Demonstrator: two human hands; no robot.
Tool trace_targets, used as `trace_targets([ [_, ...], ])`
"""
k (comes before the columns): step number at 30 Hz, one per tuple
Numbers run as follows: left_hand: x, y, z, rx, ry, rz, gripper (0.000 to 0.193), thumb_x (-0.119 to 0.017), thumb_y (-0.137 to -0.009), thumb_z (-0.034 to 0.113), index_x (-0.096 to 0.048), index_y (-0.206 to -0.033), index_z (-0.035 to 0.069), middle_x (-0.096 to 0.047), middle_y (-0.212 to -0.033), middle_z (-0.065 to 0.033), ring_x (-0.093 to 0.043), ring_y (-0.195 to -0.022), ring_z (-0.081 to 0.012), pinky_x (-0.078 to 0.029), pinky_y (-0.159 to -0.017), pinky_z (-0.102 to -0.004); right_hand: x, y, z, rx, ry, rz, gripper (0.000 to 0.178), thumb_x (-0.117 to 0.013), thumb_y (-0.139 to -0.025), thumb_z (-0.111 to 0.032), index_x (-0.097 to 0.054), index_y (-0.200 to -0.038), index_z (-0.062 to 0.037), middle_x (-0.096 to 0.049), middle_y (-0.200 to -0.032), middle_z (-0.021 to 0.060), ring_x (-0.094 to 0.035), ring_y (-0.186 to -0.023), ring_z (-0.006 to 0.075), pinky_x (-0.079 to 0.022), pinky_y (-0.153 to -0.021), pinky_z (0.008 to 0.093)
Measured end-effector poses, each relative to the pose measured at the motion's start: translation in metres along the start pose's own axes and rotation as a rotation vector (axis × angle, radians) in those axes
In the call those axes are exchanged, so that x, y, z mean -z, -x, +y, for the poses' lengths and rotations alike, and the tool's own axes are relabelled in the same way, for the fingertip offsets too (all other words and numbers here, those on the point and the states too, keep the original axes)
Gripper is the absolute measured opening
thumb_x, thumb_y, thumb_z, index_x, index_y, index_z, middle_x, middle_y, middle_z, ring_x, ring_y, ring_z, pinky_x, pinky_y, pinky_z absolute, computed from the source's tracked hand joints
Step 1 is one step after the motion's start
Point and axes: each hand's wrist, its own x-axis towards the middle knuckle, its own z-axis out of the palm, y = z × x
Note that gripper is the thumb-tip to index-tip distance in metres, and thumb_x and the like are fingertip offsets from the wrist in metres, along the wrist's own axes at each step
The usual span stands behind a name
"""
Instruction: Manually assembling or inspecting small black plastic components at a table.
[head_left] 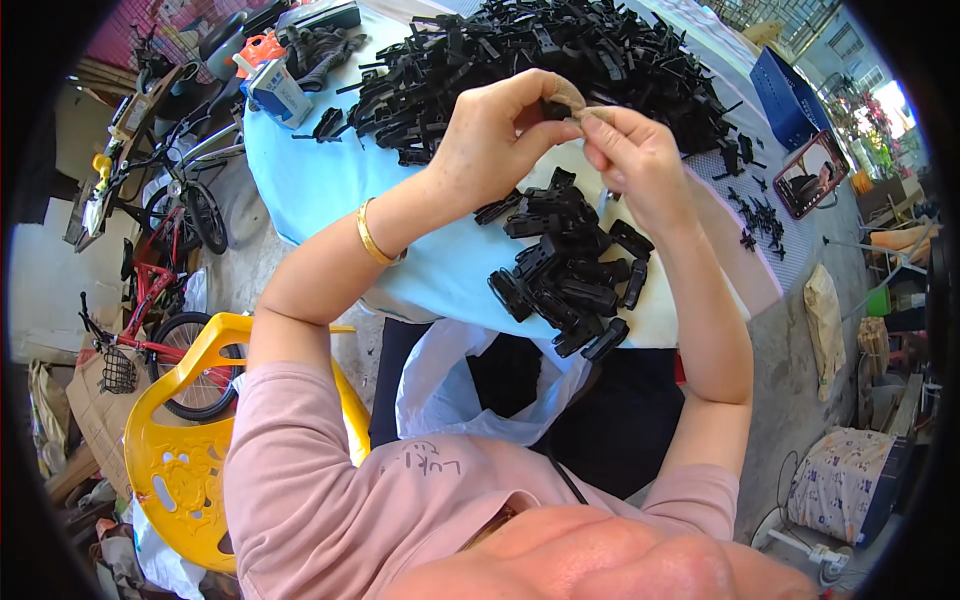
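Note:
My left hand (500, 130) and my right hand (637, 160) meet over the table, fingertips pinched together. Tan wrapping shows on some of the fingers. Whatever they hold between them is too small and covered to make out; a dark bit shows inside the curl of my left fingers. Below the hands, near the table's front edge, lies a small pile of black plastic parts (565, 265). Just beyond them rises a large heap of similar black parts (540, 60). Small black cross-shaped pieces (762, 222) are scattered to the right.
A phone (811, 175) leans on a stand at the right, beside a blue plastic bin (788, 100). A blue-and-white carton (280, 93) stands at the table's left. On my lap is a white plastic bag (430, 385) with black contents. A yellow chair (180, 440) and bicycles (155, 285) are at left.

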Motion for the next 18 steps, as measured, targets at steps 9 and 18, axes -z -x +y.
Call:
trace_targets([
  [9, 0.034, -0.015, 0.016, 0.288, -0.481, -0.508, 0.035, -0.069, -0.073, 0.026, -0.056, -0.092, 0.001, -0.062, -0.084, -0.0102, -0.059, -0.073, -0.0242, -0.048, -0.063, -0.032, 0.028, -0.009, 0.002, 0.337, 0.151, 0.196, 0.017, -0.054, -0.085, -0.014, -0.064, -0.088, 0.0005, -0.047, -0.059, -0.0037, -0.036, -0.048, 0.001, -0.026, -0.043, 0.0158],
  [18, 0.013, 0.011, -0.012, -0.09, -1.269, -0.355, 0.01, -0.054, -0.066, 0.005, -0.058, -0.075, 0.004, -0.05, -0.087, -0.0091, -0.051, -0.085, -0.0243, -0.048, -0.065, -0.0326, 0.011, -0.004, 0.005, 0.437, 0.513, 0.147, 0.014, -0.06, -0.083, -0.013, -0.064, -0.087, -0.0008, -0.056, -0.063, -0.0021, -0.045, -0.055, 0.002, -0.036, -0.049, 0.0175],
])
